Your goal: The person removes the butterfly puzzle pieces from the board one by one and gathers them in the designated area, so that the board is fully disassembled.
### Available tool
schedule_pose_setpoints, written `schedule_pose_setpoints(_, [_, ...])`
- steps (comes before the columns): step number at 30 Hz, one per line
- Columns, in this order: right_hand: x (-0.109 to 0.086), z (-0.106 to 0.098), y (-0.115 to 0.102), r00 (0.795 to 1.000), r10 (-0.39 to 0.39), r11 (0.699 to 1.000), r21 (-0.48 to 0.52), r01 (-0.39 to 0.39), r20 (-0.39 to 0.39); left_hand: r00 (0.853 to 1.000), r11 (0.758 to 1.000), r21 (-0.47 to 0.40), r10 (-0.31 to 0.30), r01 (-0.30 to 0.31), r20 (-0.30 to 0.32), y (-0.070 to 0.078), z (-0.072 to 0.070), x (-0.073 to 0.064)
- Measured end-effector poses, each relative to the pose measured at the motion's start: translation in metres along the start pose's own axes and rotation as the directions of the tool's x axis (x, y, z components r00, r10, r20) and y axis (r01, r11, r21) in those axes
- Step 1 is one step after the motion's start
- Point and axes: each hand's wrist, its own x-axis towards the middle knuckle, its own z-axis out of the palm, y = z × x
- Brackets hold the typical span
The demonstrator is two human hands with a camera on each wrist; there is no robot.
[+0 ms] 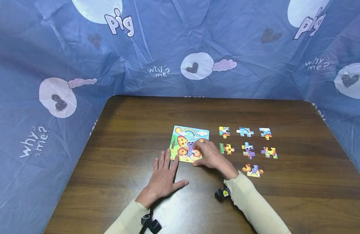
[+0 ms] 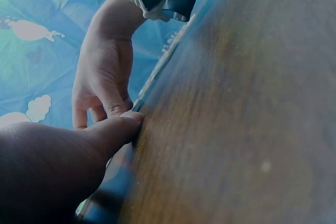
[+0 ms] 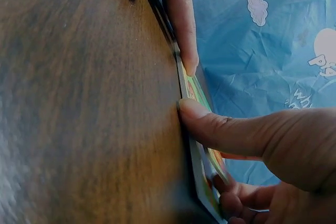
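A square puzzle board (image 1: 184,132) with a butterfly, sun and rainbow picture lies flat on the table. My left hand (image 1: 164,178) is spread palm down, fingertips at the board's lower left edge, thumb stretched out over the wood. Over the board's lower right corner bends my right hand (image 1: 212,156). Its thumb (image 3: 197,114) is at the near edge and its curled fingers reach onto the picture, pinching a puzzle piece (image 1: 197,154) that lies against the board. Part of that corner is hidden under the hand.
To the right lie several loose puzzle pieces in rows, among them a rainbow piece (image 1: 245,131), a purple face piece (image 1: 248,150) and a lower piece (image 1: 253,170) close beside the right sleeve. A blue patterned cloth (image 1: 168,42) hangs behind the brown wooden table (image 1: 133,123).
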Motion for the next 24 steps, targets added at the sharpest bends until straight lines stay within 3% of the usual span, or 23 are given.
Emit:
schedule_pose_setpoints(9, [-0.002,-0.003,-0.002,1.000,0.004,1.000,-0.026,-0.004,0.027,1.000,1.000,0.000,-0.001,0.001,0.010,0.001,0.000,0.000])
schedule_pose_setpoints(17, [-0.005,-0.010,0.000,0.996,-0.074,0.997,0.008,0.075,-0.049,1.000,1.000,-0.006,0.001,-0.001,-0.001,0.001,0.000,-0.001])
schedule_pose_setpoints(24, [-0.011,-0.023,0.004,0.995,-0.057,0.997,0.040,0.061,-0.078,1.000,1.000,0.000,0.003,-0.003,-0.004,0.000,0.000,0.000])
